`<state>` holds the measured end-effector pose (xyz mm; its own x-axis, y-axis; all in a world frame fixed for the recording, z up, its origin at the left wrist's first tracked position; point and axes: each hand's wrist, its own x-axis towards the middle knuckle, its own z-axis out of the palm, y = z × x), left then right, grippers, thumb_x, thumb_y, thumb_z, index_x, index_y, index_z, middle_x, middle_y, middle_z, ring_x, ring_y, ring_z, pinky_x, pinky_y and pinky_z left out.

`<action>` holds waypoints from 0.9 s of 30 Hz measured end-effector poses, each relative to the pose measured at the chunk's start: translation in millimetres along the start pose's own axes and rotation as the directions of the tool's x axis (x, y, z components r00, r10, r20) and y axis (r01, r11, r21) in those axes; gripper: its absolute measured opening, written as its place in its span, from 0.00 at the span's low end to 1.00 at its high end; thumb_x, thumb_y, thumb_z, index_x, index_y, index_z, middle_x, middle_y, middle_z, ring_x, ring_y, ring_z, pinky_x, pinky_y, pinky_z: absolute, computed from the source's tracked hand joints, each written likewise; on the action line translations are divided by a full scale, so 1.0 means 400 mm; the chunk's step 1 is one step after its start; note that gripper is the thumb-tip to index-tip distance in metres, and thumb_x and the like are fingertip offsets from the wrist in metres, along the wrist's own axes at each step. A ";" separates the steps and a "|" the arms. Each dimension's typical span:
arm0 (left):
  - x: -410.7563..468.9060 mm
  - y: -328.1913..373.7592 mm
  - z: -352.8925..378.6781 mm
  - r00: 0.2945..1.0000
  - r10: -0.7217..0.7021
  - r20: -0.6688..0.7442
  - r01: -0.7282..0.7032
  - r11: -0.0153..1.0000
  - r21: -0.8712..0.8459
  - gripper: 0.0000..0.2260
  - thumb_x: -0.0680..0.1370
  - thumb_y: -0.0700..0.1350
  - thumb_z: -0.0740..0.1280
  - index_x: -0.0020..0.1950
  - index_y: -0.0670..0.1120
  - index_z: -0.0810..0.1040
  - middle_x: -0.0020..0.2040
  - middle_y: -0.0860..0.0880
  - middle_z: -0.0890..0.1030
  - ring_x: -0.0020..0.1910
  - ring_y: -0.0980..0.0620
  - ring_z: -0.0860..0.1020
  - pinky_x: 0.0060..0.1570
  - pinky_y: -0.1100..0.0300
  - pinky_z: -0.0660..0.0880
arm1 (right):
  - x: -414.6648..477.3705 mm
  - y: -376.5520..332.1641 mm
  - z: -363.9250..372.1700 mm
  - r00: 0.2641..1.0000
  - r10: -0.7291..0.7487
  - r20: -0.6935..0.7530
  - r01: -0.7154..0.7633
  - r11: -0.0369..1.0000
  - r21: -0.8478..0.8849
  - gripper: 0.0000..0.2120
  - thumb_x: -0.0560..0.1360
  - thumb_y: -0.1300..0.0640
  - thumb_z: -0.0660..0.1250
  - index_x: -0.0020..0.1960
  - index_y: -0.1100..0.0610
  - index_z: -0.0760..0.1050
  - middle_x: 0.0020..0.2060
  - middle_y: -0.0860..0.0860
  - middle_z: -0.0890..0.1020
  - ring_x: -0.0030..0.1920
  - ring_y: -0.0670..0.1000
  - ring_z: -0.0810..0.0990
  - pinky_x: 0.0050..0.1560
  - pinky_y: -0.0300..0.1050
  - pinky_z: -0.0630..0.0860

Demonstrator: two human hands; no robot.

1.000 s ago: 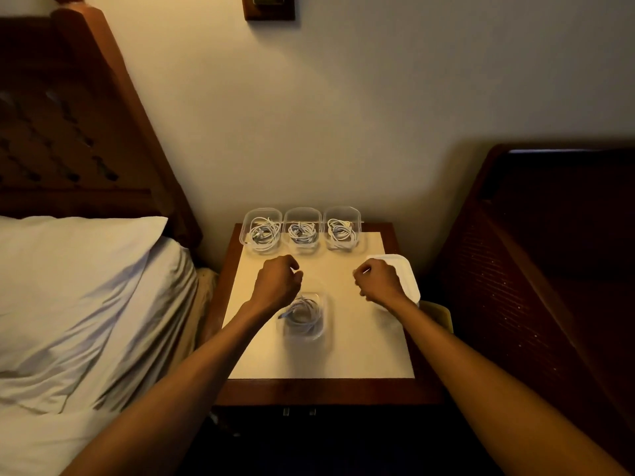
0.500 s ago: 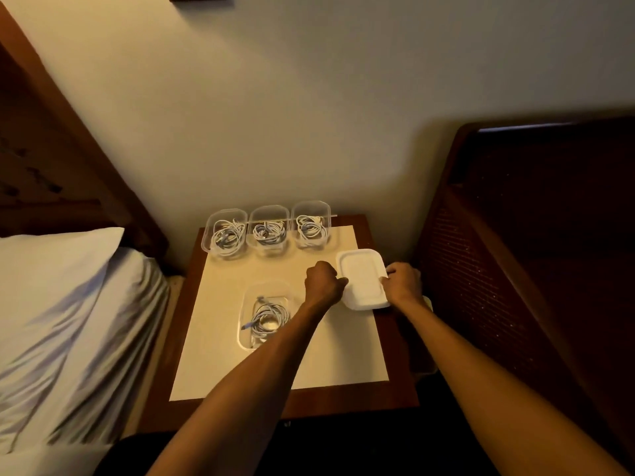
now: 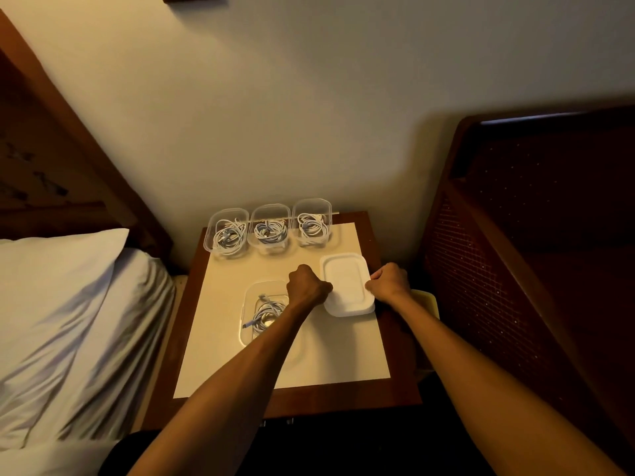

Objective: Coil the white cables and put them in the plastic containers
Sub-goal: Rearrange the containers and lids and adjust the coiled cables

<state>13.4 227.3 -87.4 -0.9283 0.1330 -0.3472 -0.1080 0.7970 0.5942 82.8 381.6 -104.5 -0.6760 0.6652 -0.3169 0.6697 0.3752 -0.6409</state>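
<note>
Head view: white lid (image 3: 347, 285), possibly a stack, is gripped at opposite edges by left hand (image 3: 307, 285) and right hand (image 3: 390, 281). Coiled white cable (image 3: 266, 312) lies in open container (image 3: 244, 305) on counter (image 3: 220, 355). Lidding judged next: lid to be carried left and aligned.

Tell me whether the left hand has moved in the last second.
Yes. The left hand went right, from above the near container to the left edge of the lid.
</note>
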 end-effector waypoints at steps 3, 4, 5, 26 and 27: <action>0.000 -0.001 -0.006 1.000 0.000 -0.009 0.000 1.000 0.000 0.20 0.69 0.49 0.76 0.54 0.39 0.77 0.54 0.41 0.80 0.52 0.40 0.79 0.48 0.51 0.77 | -0.007 -0.009 0.005 1.000 -0.009 0.012 0.009 1.000 -0.002 0.09 0.73 0.59 0.72 0.52 0.62 0.81 0.52 0.57 0.82 0.53 0.57 0.81 0.51 0.49 0.79; 0.001 0.001 -0.007 1.000 0.008 -0.011 -0.008 1.000 -0.002 0.19 0.70 0.49 0.75 0.54 0.39 0.77 0.54 0.41 0.80 0.52 0.40 0.79 0.49 0.51 0.77 | -0.009 -0.011 0.002 1.000 -0.013 0.016 0.013 1.000 -0.003 0.10 0.73 0.59 0.72 0.52 0.62 0.81 0.52 0.57 0.82 0.52 0.57 0.81 0.51 0.49 0.80; 0.000 0.005 -0.009 1.000 0.016 -0.009 -0.016 1.000 -0.002 0.19 0.70 0.49 0.75 0.54 0.39 0.77 0.54 0.41 0.80 0.52 0.40 0.79 0.49 0.51 0.77 | -0.010 -0.012 -0.002 1.000 -0.018 0.021 0.018 1.000 -0.007 0.10 0.73 0.58 0.72 0.51 0.62 0.81 0.51 0.57 0.82 0.51 0.57 0.82 0.51 0.49 0.80; -0.064 -0.229 -0.303 0.958 0.226 -0.179 -0.192 0.964 0.186 0.13 0.76 0.48 0.70 0.57 0.43 0.80 0.52 0.43 0.83 0.50 0.42 0.80 0.50 0.51 0.78 | -0.231 -0.229 0.112 0.929 -0.313 0.196 0.297 0.949 0.105 0.11 0.75 0.53 0.70 0.51 0.57 0.71 0.47 0.57 0.82 0.39 0.55 0.84 0.42 0.49 0.82; -0.067 -0.248 -0.303 0.960 0.223 -0.172 -0.186 0.960 0.210 0.12 0.76 0.48 0.69 0.56 0.43 0.80 0.53 0.43 0.82 0.50 0.42 0.79 0.49 0.53 0.77 | -0.238 -0.230 0.130 0.928 -0.308 0.210 0.298 0.951 0.076 0.12 0.74 0.53 0.70 0.51 0.57 0.72 0.48 0.57 0.81 0.40 0.56 0.84 0.45 0.52 0.82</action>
<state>5.9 73.1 -49.1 -0.9759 0.2044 -0.0760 0.1434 0.8643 0.4821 69.5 249.9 -51.8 -0.8980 0.3667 -0.2434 0.4121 0.5063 -0.7576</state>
